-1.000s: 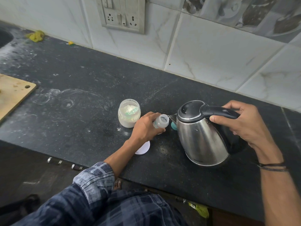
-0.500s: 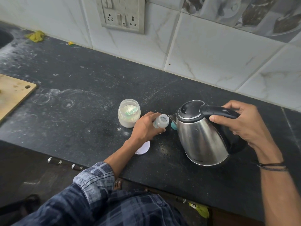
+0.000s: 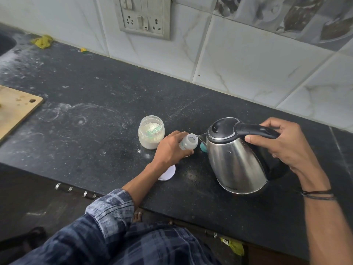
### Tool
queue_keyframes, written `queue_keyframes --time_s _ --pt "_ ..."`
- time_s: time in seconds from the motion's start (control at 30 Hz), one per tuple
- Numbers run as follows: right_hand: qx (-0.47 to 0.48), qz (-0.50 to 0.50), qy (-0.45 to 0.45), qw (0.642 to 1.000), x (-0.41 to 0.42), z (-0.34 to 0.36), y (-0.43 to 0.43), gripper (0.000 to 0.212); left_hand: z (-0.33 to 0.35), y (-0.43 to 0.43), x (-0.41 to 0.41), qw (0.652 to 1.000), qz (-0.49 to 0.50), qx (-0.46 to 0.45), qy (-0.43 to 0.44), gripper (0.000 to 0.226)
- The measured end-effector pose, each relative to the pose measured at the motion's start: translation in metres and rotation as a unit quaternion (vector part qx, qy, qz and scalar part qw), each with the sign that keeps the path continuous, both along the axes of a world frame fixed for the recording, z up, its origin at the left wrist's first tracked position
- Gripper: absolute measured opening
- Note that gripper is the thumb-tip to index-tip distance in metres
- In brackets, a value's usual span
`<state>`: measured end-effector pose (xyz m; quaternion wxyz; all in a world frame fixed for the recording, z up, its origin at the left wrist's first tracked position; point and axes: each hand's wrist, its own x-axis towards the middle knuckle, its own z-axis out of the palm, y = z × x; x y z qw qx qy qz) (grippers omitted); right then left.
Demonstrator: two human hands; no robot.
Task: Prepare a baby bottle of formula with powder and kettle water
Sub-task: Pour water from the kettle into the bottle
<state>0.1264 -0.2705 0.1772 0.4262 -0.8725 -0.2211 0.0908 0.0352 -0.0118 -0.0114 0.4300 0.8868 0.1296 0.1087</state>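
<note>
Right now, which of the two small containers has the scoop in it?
The wide powder jar, standing free beside the left hand; the narrow baby bottle is gripped in that hand.

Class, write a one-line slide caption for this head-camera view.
Left hand grips the open baby bottle while the right hand holds the kettle with its spout at the bottle's mouth.
</note>
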Motion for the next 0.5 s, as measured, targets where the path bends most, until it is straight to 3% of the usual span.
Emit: queue_keyframes --time_s 0.5 --pt "0.015 -0.003 0.005 1.0 0.0008 -0.0006 -0.0025 0.027 0.0057 -0.0073 -0.0022 1.0 0.006 -0.025 0.004 0.054"
